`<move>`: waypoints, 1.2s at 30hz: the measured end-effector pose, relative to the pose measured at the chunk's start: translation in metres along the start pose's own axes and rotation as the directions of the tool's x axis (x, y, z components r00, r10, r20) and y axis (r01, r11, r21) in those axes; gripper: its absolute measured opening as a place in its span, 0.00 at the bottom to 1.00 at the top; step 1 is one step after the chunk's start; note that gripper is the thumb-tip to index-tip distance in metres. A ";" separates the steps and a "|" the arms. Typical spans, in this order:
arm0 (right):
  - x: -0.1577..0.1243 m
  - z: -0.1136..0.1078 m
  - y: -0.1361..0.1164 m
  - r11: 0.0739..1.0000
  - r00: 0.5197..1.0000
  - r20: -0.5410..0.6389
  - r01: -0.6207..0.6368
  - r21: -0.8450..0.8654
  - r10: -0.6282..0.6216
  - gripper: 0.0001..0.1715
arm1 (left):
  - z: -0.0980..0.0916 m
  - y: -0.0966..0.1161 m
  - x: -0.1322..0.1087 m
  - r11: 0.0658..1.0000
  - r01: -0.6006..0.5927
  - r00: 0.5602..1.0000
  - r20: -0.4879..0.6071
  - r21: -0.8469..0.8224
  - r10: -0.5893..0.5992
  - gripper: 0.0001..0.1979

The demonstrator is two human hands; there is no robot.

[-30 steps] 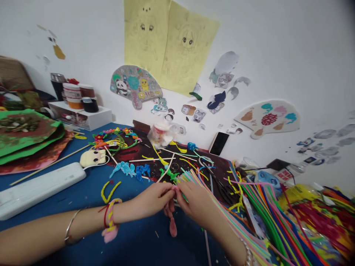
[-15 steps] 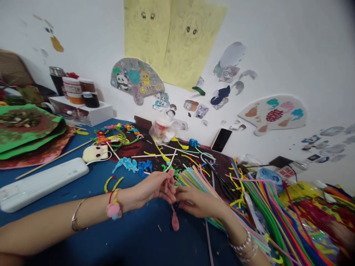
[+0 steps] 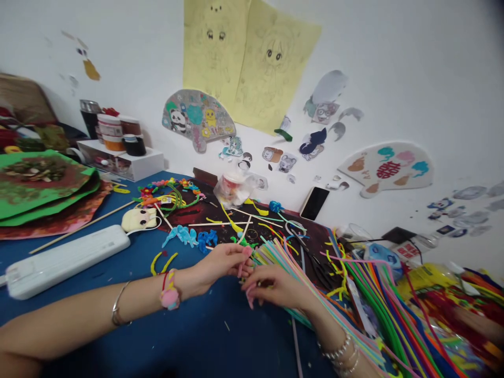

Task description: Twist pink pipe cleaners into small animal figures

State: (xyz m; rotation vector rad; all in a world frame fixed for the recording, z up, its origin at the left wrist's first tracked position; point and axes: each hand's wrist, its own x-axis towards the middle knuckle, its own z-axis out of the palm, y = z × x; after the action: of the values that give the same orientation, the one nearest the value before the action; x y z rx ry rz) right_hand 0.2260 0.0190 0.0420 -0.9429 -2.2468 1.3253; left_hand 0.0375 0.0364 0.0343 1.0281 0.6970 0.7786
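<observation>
My left hand [image 3: 228, 261] is closed in a pinch over the blue table, gripping a pink pipe cleaner piece [image 3: 247, 252] whose top shows above the fingertips. Close against it, my right hand [image 3: 275, 285] has its fingers curled round the lower pink end [image 3: 250, 298]. The hands partly hide the piece between them. Behind the hands lies a bundle of pastel pipe cleaners [image 3: 281, 252], running under my right forearm. Blue fuzzy twisted shapes [image 3: 183, 235] lie beyond my left wrist.
A white power strip [image 3: 69, 260] lies at left, near a thin wooden stick [image 3: 81, 227]. Black scissors [image 3: 317, 265] and a phone [image 3: 314, 203] are beyond my right hand. Many coloured pipe cleaners [image 3: 389, 299] fill the right side, where another person's blurred hand [image 3: 478, 320] shows.
My right fingers have come onto the pink piece's lower end, which hung free below the hands before. The view has shifted slightly.
</observation>
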 end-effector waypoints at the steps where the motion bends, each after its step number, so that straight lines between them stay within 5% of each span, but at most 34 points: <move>1: 0.001 -0.004 0.001 0.993 0.993 -0.098 -0.051 0.107 0.062 0.10 | 0.000 -0.001 0.000 1.000 -0.020 0.999 -0.027 -0.003 0.020 0.14; 5: 0.006 -0.011 0.007 0.920 0.913 -0.351 -0.063 0.387 0.210 0.10 | 0.003 -0.008 0.002 0.998 -0.031 0.999 -0.033 -0.063 0.029 0.15; 12: 0.013 0.008 0.006 0.830 0.843 -0.429 -0.035 0.557 0.323 0.16 | 0.019 -0.015 -0.002 0.994 -0.032 0.991 -0.133 -0.105 0.018 0.13; 22: 0.016 0.013 0.018 0.939 0.783 -0.575 -0.035 0.342 0.239 0.16 | 0.020 -0.019 -0.006 0.984 -0.019 0.996 -0.094 -0.177 0.002 0.13; 36: 0.014 0.032 0.012 0.995 0.621 -0.783 -0.077 -0.070 -0.007 0.12 | 0.021 -0.026 -0.005 0.978 -0.137 0.983 -0.147 -0.156 0.114 0.17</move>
State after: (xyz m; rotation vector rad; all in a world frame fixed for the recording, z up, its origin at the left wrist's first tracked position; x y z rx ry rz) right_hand 0.2008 0.0127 0.0154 -1.2874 -1.5888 0.5892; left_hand 0.0572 0.0143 0.0183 0.8786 0.6770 1.0082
